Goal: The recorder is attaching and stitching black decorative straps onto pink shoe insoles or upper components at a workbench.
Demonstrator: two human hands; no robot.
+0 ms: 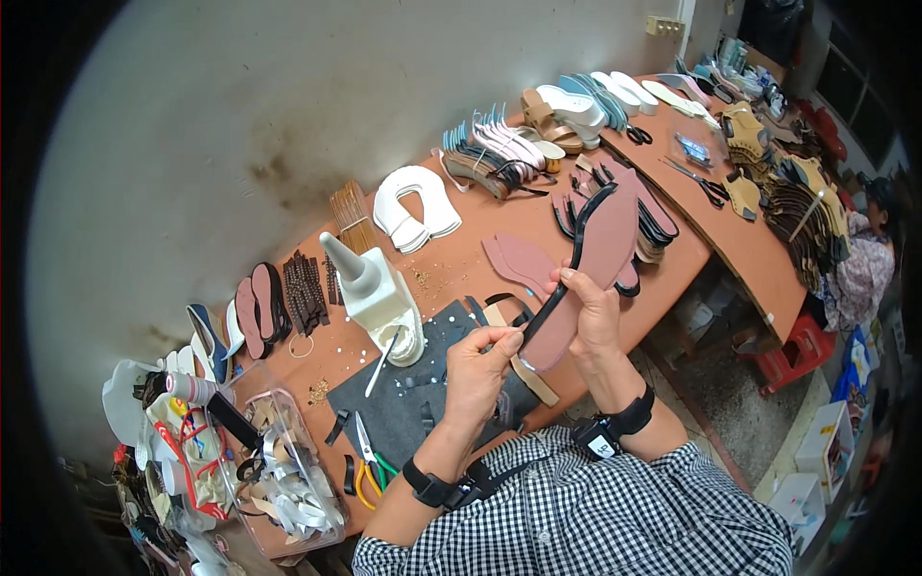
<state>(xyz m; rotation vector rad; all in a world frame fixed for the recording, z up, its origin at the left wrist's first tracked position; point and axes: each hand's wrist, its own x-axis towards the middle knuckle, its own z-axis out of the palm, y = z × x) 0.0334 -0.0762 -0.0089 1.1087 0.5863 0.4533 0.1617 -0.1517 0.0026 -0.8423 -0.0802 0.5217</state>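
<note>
A pink shoe insole (pixel 609 230) with black binding along its edge is held up over the table, gripped at its lower part by my right hand (pixel 595 312), thumb on top. My left hand (pixel 475 370) pinches the near end of the black binding strip (pixel 549 315) at the insole's left edge. Below lies a dark grey mat (pixel 384 408) with white specks. On it stand a white glue pot (pixel 373 288) with a cone-shaped top and a thin white stick (pixel 381 365) leaning in its opening. Scissors (pixel 366 466) with orange and green handles lie beside my left wrist.
Loose pink insole pieces (pixel 519 259) and black-edged insoles (pixel 653 216) lie beyond my hands. A clear bin (pixel 288 480) of scraps stands left. White horseshoe-shaped pieces (pixel 416 206) lie near the wall. A second table (pixel 740 240) and a person (pixel 860 259) are at right, near a red stool (pixel 799 353).
</note>
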